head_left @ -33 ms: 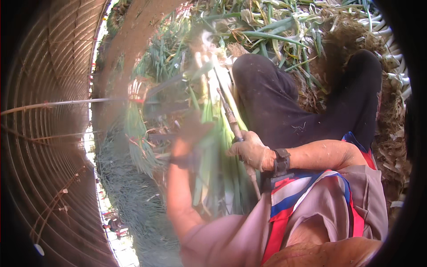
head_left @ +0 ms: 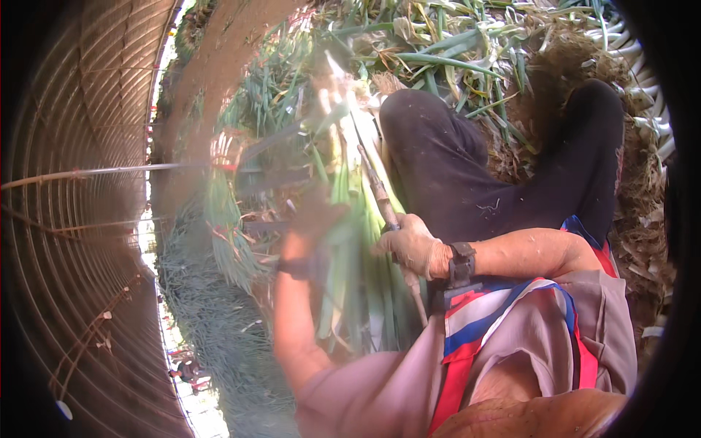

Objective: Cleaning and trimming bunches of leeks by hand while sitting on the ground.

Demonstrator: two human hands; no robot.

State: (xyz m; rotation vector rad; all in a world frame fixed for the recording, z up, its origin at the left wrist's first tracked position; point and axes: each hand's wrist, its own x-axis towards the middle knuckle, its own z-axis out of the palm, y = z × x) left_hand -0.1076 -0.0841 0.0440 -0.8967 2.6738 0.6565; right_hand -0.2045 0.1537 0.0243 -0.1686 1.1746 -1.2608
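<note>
My right hand (head_left: 415, 246) is closed round a long slim stick-like tool (head_left: 383, 201) with a brown, wood-like shaft and a narrow dark upper end. It slants up and left across a bunch of long green onions (head_left: 372, 292). Their pale stems (head_left: 371, 139) point away from me, and the green leaves run toward my body. My left hand (head_left: 318, 212) is over the left side of the bunch, but a hazy smear hides its fingers. Whether it grips the leaves cannot be made out.
Loose green onion leaves (head_left: 453, 58) lie beyond my knees (head_left: 416, 117). A thick pile of green onions (head_left: 212, 314) spreads at the left, beside a tied bunch (head_left: 223, 190). More white stems (head_left: 642, 95) line the far right. A ribbed tunnel wall (head_left: 80, 146) curves along the left.
</note>
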